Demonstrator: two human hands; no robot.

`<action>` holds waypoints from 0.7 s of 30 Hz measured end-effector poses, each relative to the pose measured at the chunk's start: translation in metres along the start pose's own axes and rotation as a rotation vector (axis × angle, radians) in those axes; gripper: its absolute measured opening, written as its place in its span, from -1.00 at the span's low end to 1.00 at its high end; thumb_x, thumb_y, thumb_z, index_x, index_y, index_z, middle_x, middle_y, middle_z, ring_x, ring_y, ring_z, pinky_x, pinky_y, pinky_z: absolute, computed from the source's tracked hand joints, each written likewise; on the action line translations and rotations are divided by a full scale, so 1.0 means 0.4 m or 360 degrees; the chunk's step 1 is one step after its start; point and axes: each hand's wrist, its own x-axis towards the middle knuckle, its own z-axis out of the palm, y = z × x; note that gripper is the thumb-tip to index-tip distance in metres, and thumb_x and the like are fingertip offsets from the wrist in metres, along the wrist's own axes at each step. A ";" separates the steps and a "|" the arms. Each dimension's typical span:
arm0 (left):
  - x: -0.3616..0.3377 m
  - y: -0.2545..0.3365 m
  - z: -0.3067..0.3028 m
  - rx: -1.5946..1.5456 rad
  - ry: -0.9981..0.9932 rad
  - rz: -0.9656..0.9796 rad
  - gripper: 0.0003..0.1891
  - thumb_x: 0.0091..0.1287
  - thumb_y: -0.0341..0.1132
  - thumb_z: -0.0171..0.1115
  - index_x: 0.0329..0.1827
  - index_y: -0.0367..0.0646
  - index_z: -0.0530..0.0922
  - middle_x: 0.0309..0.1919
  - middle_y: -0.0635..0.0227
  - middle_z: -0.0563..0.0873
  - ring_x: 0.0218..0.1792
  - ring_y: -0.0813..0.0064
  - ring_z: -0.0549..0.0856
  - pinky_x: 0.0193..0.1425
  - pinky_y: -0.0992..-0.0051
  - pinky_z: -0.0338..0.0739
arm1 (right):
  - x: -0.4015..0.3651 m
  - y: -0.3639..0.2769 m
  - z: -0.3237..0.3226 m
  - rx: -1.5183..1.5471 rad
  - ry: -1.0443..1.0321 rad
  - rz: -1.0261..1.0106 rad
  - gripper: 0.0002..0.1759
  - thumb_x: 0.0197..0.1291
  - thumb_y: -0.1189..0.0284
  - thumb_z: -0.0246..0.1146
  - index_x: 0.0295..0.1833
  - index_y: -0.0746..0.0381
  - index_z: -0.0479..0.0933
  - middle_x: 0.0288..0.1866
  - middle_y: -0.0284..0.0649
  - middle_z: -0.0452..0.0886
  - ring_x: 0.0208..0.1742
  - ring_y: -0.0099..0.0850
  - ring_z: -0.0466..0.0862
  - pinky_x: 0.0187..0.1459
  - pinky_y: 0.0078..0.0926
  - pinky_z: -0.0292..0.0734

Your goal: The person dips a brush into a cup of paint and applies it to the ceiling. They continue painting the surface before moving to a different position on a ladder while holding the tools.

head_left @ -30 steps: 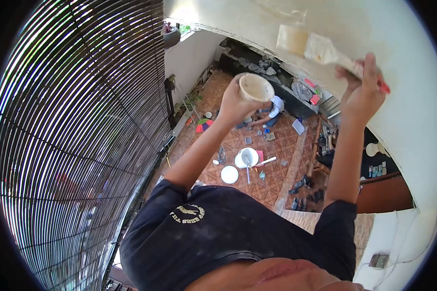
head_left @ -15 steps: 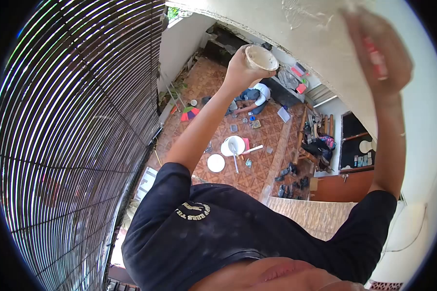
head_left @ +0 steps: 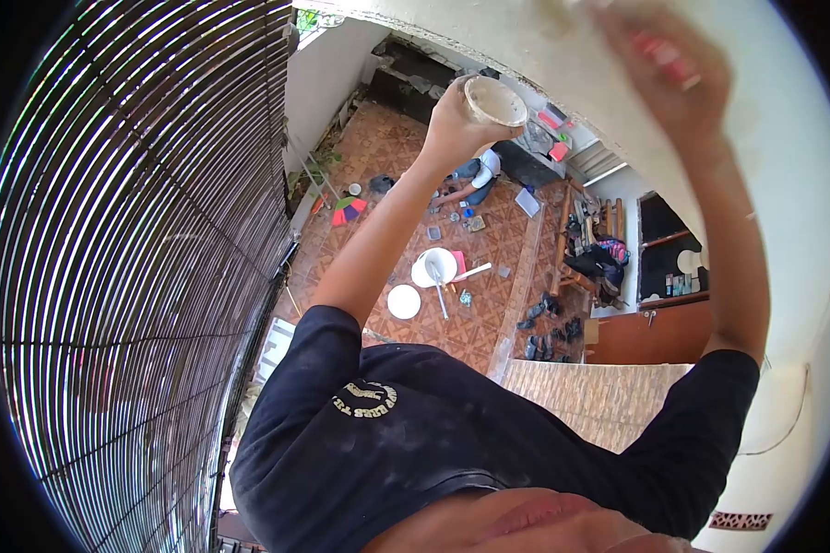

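inspector: start at the left. what bounds the view?
assistant: a dark slatted blind, bowed by the lens, with daylight showing between the slats.
inspector: left hand?
assistant: left hand is raised, fingers closed round the wall of a small cup, its mouth tipped toward the camera. the inside is smeared pale. how much it holds, i cannot tell.
inspector: handling?
assistant: judged light and thin-walled, likely slick where smeared. best gripped round the body, as it is now, and kept level.
inspector: below it?
assistant: far down on the tiled floor there is a white bucket with a stick in it. a white disc, lid or plate, lies just beside it, and a crouching person is beyond.
inspector: right side?
assistant: right hand is blurred and clamped on a red-handled brush, up against the pale wall. the bristles cannot be made out. the handle is judged stiff and light, and the red grip is the place to hold it.
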 end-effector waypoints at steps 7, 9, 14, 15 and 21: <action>-0.005 0.032 -0.016 0.0063 0.0012 0.0012 -0.22 -0.16 -0.27 0.72 0.16 -0.27 0.50 -0.01 0.26 0.72 0.04 0.45 0.68 0.19 0.43 0.56 | 0.062 -0.025 -0.070 -0.0663 -0.0012 -0.0450 -0.77 0.04 0.70 0.42 -0.16 0.28 0.65 -0.41 -0.28 0.62 -0.44 -0.37 0.62 -0.38 -0.59 0.53; -0.011 0.016 -0.015 -0.0054 0.0014 0.0030 -0.19 -0.16 -0.23 0.73 0.18 -0.29 0.50 0.00 0.27 0.71 0.04 0.47 0.68 0.20 0.44 0.54 | -0.021 -0.071 0.026 -0.0639 -0.0340 -0.0544 -0.70 -0.02 0.39 0.35 -0.09 0.12 0.64 -0.28 -0.39 0.62 -0.26 -0.45 0.66 -0.35 -0.52 0.57; -0.032 -0.010 -0.029 -0.0365 -0.0003 -0.0028 -0.23 -0.14 -0.33 0.69 0.19 -0.27 0.48 0.01 0.28 0.70 0.05 0.45 0.67 0.21 0.42 0.54 | -0.131 -0.190 0.140 -0.0112 -0.0480 -0.0390 -0.60 -0.14 0.38 0.41 -0.08 0.18 0.61 -0.35 -0.30 0.50 -0.31 -0.35 0.60 -0.33 -0.43 0.56; -0.039 -0.006 -0.031 -0.0237 -0.0040 -0.0018 -0.22 -0.14 -0.33 0.69 0.19 -0.27 0.47 0.01 0.28 0.70 0.05 0.45 0.67 0.22 0.42 0.54 | -0.114 -0.175 0.119 0.0033 -0.0462 -0.0233 -0.70 -0.03 0.41 0.43 -0.13 0.21 0.63 -0.36 -0.27 0.56 -0.33 -0.35 0.63 -0.36 -0.45 0.56; -0.050 0.039 -0.021 -0.0005 -0.0049 -0.0055 -0.23 -0.14 -0.38 0.70 0.19 -0.23 0.48 0.01 0.29 0.70 0.07 0.46 0.67 0.24 0.42 0.52 | 0.125 -0.052 -0.052 -0.0256 0.0203 0.0403 -0.90 0.24 0.57 0.41 -0.33 0.33 0.64 -0.52 -0.19 0.63 -0.60 -0.53 0.57 -0.55 -0.64 0.43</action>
